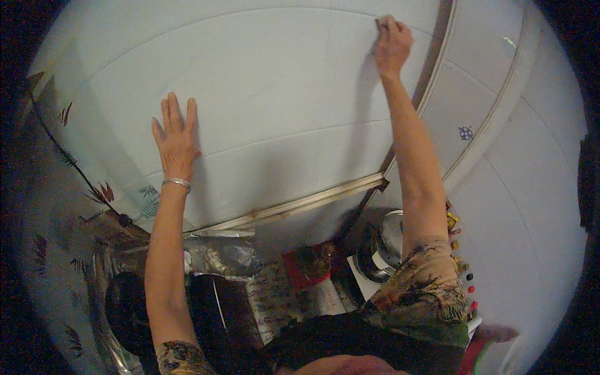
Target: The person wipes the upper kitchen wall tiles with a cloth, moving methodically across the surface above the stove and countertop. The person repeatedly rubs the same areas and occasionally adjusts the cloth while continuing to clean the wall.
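My left hand point(177, 136) lies palm down with fingers spread against a large pale panel point(281, 75) crossed by thin seams. A silver-coloured bracelet point(176, 183) circles that wrist. Up at the right side of the same panel, my right hand point(393, 47) is closed at its surface, close to an upper seam. A small dark greyish object point(378, 23) shows at its fingertips; what it is cannot be made out. A pale, stained ledge strip point(300, 201) runs along the panel's lower edge.
Below the ledge are crumpled foil-like sheeting point(225, 255), a red item point(300, 267) and a pot with a shiny lid point(391, 234). Bottles with coloured caps point(470, 281) line the right wall. Beyond a dark corner strip stand pale tiles point(478, 103). Leaf prints point(150, 199) mark the left side.
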The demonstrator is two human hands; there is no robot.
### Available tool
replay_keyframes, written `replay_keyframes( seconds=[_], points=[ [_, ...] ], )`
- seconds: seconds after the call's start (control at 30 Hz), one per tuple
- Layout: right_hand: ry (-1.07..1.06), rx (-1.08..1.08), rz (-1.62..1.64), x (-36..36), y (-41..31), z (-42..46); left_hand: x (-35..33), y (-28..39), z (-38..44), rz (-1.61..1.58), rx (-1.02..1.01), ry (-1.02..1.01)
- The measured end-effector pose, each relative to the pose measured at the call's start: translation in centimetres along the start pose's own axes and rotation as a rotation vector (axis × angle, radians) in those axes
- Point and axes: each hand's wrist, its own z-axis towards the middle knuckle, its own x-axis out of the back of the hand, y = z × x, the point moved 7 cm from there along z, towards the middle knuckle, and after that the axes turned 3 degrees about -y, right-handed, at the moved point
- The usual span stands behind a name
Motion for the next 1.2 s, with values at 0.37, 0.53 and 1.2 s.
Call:
replay_keyframes(
  seconds=[0.37, 0.53, 1.2],
  points=[
    [-0.259, -0.073, 0.309, 0.0, -2.2, -0.1, 0.5, -0.5, -0.4, 0.025, 0.008, -0.058],
    [-0.042, -0.127, 0.117, -1.5, 7.0, -0.2, 0.3, -0.1, -0.3, 0.072, -0.009, -0.079],
    [-0.182, -0.752, 0.207, -4.3, 10.7, -3.8, 0.1, -0.9, -0.5, 0.028, -0.017, -0.001]
  ],
)
